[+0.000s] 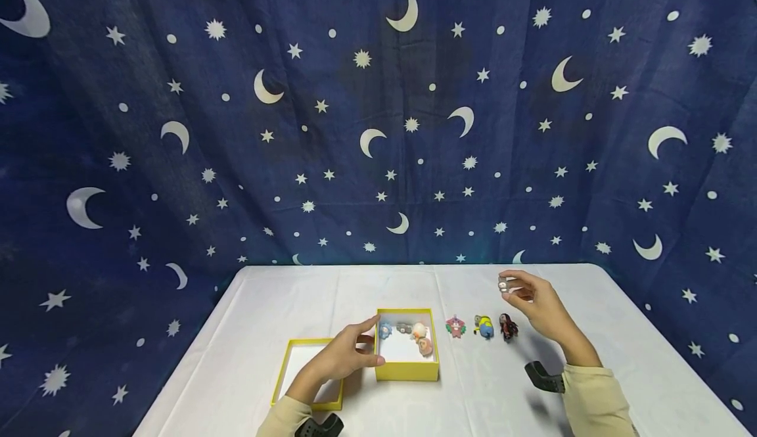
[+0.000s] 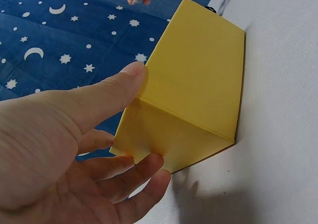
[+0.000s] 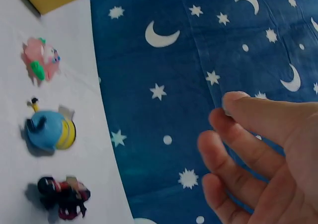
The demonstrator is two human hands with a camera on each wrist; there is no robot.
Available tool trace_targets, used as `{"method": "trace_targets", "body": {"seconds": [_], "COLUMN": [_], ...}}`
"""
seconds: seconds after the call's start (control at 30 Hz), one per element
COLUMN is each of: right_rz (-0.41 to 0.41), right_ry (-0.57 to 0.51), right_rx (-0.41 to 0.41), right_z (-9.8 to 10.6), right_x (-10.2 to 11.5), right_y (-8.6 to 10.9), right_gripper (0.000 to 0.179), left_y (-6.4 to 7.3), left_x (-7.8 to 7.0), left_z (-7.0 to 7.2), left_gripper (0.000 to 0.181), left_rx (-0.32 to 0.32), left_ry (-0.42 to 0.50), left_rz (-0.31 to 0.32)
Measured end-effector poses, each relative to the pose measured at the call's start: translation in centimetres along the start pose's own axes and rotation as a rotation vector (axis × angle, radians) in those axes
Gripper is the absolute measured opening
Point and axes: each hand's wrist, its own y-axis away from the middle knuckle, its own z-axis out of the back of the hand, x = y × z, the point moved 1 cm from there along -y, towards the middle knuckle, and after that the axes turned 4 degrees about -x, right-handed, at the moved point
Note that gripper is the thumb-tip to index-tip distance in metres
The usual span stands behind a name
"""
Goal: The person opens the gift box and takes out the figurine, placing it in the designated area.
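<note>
My left hand (image 1: 344,356) holds the left side of an open yellow box (image 1: 407,371), its thumb at the front corner and its index finger toward the back one. In the left wrist view, thumb and fingers lie against two yellow faces of the box (image 2: 198,65). Several small figurines lie inside, among them a blue one (image 1: 386,330), a grey one (image 1: 405,327) and a pinkish one (image 1: 425,346). Raised over the table's right side, my right hand (image 1: 541,305) pinches a small grey figurine (image 1: 503,285) between thumb and fingertips. In the right wrist view the fingers mostly hide it.
Right of the box, a pink figurine with green parts (image 1: 455,326), a blue-and-yellow minion figurine (image 1: 483,326) and a dark red-and-black figurine (image 1: 508,327) lie in a row. A yellow-edged lid (image 1: 284,374) lies left of the box on the white-covered table (image 1: 201,391). A starry curtain (image 1: 331,128) hangs behind.
</note>
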Motion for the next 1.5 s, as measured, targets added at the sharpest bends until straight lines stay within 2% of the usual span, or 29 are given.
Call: {"method": "trace_targets", "body": {"seconds": [0.2,0.47,0.63,0.93,1.27,1.5], "right_rz": [-0.003,-0.075,-0.107,-0.148,-0.273,-0.285], "right_ry": [-0.012,0.079,0.1,0.031,0.016,0.149], "right_rx": [0.049,0.091,0.125,0.178,0.242,0.261], "right_z": [1.1,2.3,2.8,1.9,1.4,1.2], "right_x": [-0.7,-2.0,-2.6,-5.2,-7.5,-8.2], "right_y": [0.2,0.5,0.9,1.3,1.7,1.9], "right_gripper": [0.039,0.04,0.038,0.037,0.034,0.034], "left_y": [-0.2,-0.1,-0.2,-0.1,0.0,0.0], "left_x": [0.1,0.1,0.0,0.1,-0.1,0.1], "left_z": [0.0,0.1,0.0,0.2,0.4,0.2], "left_gripper": [0.084,0.083,0.083,0.083,0.083,0.083], "left_rx": [-0.002,0.002,0.006,0.006,0.018,0.009], "left_ry": [-0.007,-0.004,0.002,0.0,0.001,0.011], "left_rz": [0.002,-0.003,-0.003,0.0,-0.017,0.004]}}
